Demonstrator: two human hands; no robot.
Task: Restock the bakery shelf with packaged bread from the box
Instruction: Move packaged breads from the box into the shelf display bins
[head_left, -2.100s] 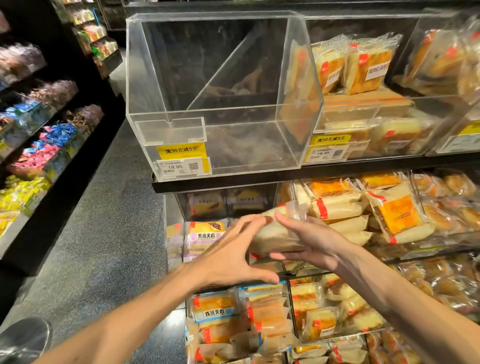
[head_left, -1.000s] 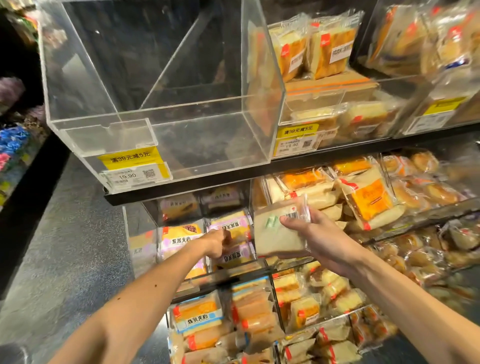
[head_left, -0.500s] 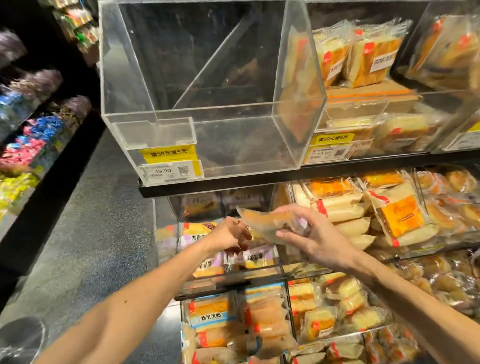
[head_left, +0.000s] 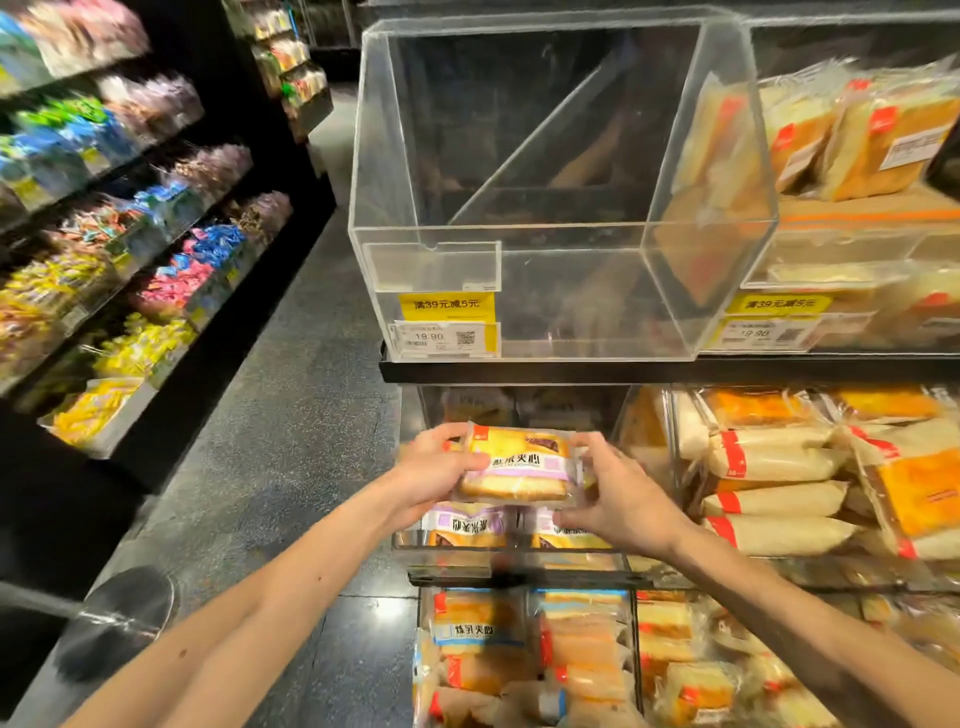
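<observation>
The fingers and thumb of the left hand curled round the left end of a bread packet. Those of the right hand pinched its right end, so both hands gripped it. The purple-labelled packet was held level just above two similar packets lying at the front of the middle-shelf bin. To its right, red-striped loaves were stacked in the neighbouring bin. Above, on the top shelf, stood a clear acrylic bin bearing a yellow price tag. Across the dark aisle floor, shelves of coloured sweets ran along the left.
</observation>
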